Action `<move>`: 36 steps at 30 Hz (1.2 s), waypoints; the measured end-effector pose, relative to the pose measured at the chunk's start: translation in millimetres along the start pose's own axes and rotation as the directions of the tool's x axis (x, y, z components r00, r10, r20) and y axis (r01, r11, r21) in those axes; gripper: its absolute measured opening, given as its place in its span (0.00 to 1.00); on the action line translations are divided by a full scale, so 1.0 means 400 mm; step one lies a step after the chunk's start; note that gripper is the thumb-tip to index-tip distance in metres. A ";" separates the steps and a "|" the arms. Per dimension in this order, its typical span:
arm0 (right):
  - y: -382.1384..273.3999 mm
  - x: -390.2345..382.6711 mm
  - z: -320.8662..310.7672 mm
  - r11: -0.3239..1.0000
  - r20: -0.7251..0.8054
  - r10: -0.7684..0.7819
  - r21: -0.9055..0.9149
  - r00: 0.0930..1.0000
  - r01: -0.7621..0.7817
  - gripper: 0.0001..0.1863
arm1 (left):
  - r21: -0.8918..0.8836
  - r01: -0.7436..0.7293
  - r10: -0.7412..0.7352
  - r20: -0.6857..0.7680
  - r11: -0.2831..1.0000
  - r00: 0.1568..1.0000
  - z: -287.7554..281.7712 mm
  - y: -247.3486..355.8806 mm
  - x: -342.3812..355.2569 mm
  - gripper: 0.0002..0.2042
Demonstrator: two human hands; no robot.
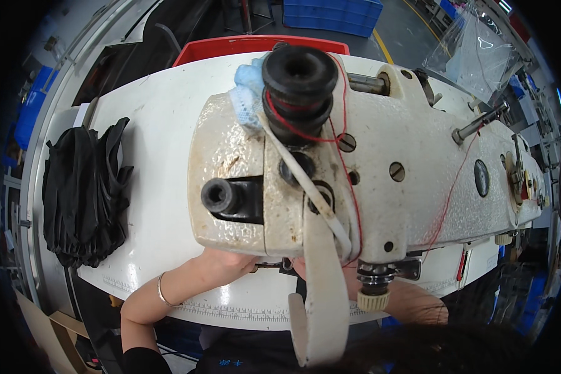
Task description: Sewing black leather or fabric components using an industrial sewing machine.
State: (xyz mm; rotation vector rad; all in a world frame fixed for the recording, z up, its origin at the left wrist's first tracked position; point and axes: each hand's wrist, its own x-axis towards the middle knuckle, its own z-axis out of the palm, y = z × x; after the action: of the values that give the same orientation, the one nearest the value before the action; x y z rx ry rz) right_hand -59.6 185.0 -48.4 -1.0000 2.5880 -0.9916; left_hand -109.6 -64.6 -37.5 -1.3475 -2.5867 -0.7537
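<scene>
A cream sewing machine head (430,174) fills the middle and right, with a black knob (296,71), red thread and a pale blue cloth (248,87). My left hand (230,263) reaches under its left end, beside a small metal part (267,265); a bangle circles that wrist and the fingers are hidden. My right hand (299,267) is also beneath the head, almost wholly covered by it and a hanging white strap (321,280). What either hand holds is out of sight. A bundle of black fabric strips (84,193) lies on the white table (146,149) at left.
Behind the table are a red tray (193,50) and a blue crate (330,15) on the floor. A clear plastic bag (464,47) is at back right. An open cardboard box (43,324) stands at lower left, and a ruler strip runs along the front edge.
</scene>
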 end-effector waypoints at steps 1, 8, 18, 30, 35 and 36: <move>0.000 0.000 0.003 1.000 0.000 -0.001 0.002 1.000 0.001 0.18 | 0.001 0.001 -0.001 0.002 1.000 1.000 -0.001 0.001 -0.001 0.23; -0.038 0.029 -0.056 0.993 0.135 0.047 -0.117 0.990 -0.032 0.17 | -0.054 -0.046 0.047 0.011 0.997 0.999 -0.024 0.014 0.038 0.19; 0.012 0.031 -0.060 0.950 -0.262 0.202 0.289 0.944 -0.123 0.17 | 0.149 -0.121 0.109 0.083 0.981 0.991 -0.103 0.060 0.074 0.16; -0.037 0.052 -0.036 0.741 -0.174 -0.424 -0.631 0.889 0.230 0.17 | 0.204 -0.251 0.263 -0.035 0.946 0.964 -0.091 0.050 0.072 0.16; -0.018 0.088 -0.078 0.636 -0.088 -0.372 -0.750 0.924 0.185 0.19 | 0.263 -0.172 0.188 -0.038 0.949 0.981 -0.063 0.000 0.082 0.19; -0.019 0.089 -0.076 0.716 -0.186 -0.341 -0.687 0.922 0.126 0.19 | 0.265 -0.138 0.150 -0.027 0.954 0.988 -0.059 -0.004 0.084 0.20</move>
State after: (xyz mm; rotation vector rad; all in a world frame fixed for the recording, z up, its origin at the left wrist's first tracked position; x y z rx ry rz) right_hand -94.6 173.2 -18.7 -1.4692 3.2308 -0.2167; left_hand -133.4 -52.0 -6.5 -1.3965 -2.4153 -0.3965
